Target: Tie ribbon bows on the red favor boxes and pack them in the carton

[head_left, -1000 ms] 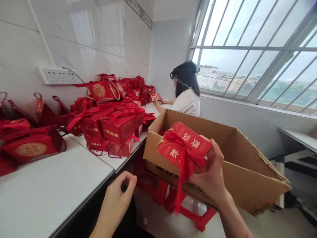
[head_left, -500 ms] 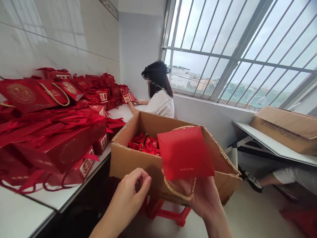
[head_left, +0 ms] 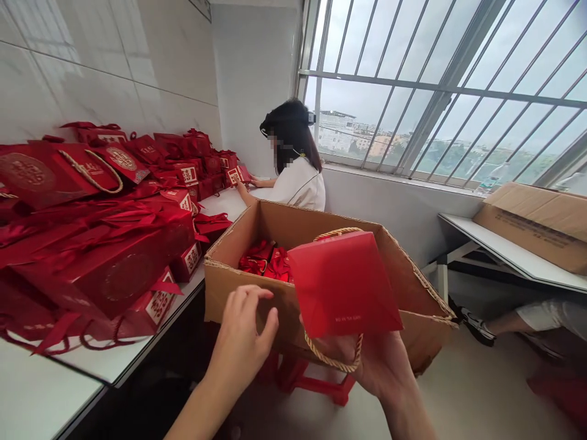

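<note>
A red gift bag [head_left: 345,287] with gold rope handles rests in my right hand [head_left: 383,360], its base facing me. Behind the bag, the fingers of that hand are mostly hidden. One rope loop [head_left: 339,360] hangs below it, over my palm. My left hand [head_left: 245,336] is raised to the left of the bag, fingers curved and apart, touching nothing. Beyond both hands stands an open cardboard box [head_left: 247,293] with several red gift bags [head_left: 263,260] inside. Part of its interior is covered by the bag I hold.
At left, a white table [head_left: 50,382] carries a heap of red gift boxes and bags [head_left: 114,263]. A red stool [head_left: 321,388] is under the box. A co-worker [head_left: 298,180] handles a red box at the far table end. Another cardboard box [head_left: 536,226] lies at right.
My left hand has risen slightly and its fingers have spread from a near-pinch. The bag in my right hand is tilted a little differently. The view has shifted slightly.
</note>
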Demonstrator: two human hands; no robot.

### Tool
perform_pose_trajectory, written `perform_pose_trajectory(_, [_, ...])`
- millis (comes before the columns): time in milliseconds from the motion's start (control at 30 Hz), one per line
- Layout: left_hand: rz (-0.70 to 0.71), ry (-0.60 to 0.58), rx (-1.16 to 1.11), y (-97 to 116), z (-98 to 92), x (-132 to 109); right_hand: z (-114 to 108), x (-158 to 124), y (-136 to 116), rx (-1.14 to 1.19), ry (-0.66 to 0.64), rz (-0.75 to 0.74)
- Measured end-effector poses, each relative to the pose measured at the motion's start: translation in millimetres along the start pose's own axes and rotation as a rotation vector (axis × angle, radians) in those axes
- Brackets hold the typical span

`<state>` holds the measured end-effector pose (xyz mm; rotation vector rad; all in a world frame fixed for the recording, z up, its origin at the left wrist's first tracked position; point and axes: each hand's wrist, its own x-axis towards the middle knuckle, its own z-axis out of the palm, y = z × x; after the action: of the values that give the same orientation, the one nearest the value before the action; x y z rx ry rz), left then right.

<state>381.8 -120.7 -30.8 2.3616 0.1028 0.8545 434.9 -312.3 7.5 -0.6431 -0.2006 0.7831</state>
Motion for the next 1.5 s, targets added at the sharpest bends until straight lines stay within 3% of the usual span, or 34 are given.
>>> perform_pose_trajectory(100, [0.121,0.185,0.166,-18.7,7.3,17.5,-2.7,1.3,4.7,-0.205,0.152,-0.186])
perform_pose_trajectory(233, [0.203,0.133,0.265,-35.8,22.9,46.5,-11.4,8.6,-1.3,-0.802,0.406,-0.772])
perform_pose_trajectory(333, [0.239,0.119,0.286,-38.1,32.9,58.5,-18.4,16.1,-16.4,-1.192,0.369,-0.999])
perform_pose_trajectory(433, [0.273,0.149,0.28,-40.1,35.6,56.7,-23.5,22.0,-30.9,-1.399,0.245,-0.973])
perform_pose_trajectory(600, [0.46,0.208,0.284,-57.6,35.0,47.4,-31.9,31.5,-47.1,-1.488,0.269,-0.828])
perform_pose_trajectory(800, [0.533,0.319,0.297,-71.5,46.2,50.5,-26.3,37.1,-81.8,-2.229,0.32,-0.745])
perform_pose_trajectory(867, [0.507,0.336,0.279,-71.1,49.4,49.9,-21.8,37.8,-92.6,-2.336,0.303,-0.698])
perform_pose_trajectory(1000, [0.427,0.317,0.23,-69.8,50.9,47.4,-24.8,43.4,-104.0,-2.379,0.364,-0.589])
perform_pose_trajectory(1100, [0.506,0.327,0.203,-71.9,49.3,48.5,-38.5,51.3,-109.9,-2.369,0.385,-0.506])
perform_pose_trajectory(1300, [0.572,0.359,0.217,-76.5,49.2,51.7,-80.2,85.8,-137.3,-1.963,0.249,-0.388])
perform_pose_trajectory(1500, [0.564,0.355,0.235,-76.5,53.3,50.3,-119.5,157.1,-156.5,-1.521,0.257,-0.319])
